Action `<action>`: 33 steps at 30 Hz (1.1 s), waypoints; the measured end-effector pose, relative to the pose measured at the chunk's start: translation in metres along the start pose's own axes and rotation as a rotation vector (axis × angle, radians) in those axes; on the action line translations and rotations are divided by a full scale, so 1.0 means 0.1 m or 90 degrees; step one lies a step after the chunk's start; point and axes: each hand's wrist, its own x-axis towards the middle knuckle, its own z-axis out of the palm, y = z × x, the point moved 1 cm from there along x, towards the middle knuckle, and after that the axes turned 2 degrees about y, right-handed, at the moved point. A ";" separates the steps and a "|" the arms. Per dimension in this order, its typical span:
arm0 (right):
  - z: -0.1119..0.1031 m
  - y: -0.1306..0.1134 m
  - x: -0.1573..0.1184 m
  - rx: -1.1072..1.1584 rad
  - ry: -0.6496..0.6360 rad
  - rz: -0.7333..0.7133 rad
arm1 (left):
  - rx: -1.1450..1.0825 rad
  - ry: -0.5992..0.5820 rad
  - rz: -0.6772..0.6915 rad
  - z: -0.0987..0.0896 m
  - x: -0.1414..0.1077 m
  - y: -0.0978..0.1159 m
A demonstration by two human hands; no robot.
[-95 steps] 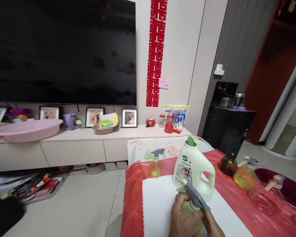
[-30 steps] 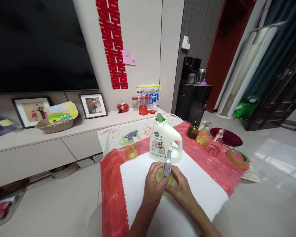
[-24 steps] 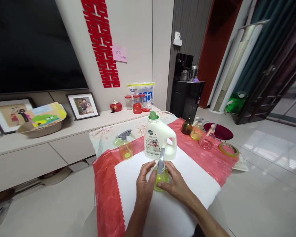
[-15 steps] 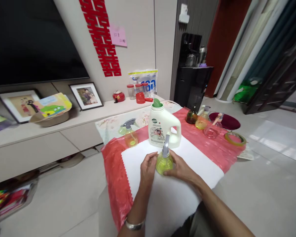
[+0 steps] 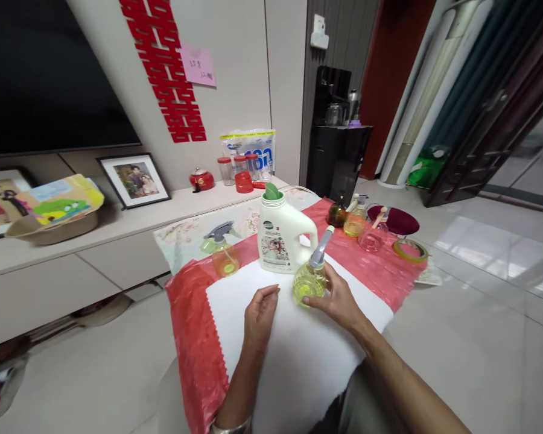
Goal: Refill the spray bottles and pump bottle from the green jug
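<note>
"160" on bag, "35" on note, "囍" on strip

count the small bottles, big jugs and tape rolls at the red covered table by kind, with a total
Small bottles: 5 (yellow-green bottle in the right hand, orange-tinted bottle, dark bottle, yellow bottle, pink-looking bottle)
Big jugs: 1 (pale jug)
Tape rolls: 1 (tape roll)
Total: 7

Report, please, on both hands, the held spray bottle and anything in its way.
Right hand gripping spray bottle, tilted. Left hand apart from it, holding nothing visible. Possible obstacle: pale jug close behind.
</note>
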 end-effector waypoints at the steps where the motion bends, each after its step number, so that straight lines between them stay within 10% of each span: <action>1: -0.06 0.02 0.00 -0.012 0.019 0.001 | 0.005 -0.003 -0.005 0.00 0.00 -0.01; 11: -0.10 0.31 -0.13 -0.083 0.122 0.041 | 0.056 -0.035 0.032 -0.01 -0.02 -0.05; 25: -0.42 0.35 -0.01 -0.045 -0.137 0.022 | 0.049 -0.067 -0.017 0.01 -0.03 -0.12; 33: -0.47 0.38 -0.04 -0.040 -0.071 0.027 | 0.081 -0.094 -0.041 -0.01 -0.01 -0.11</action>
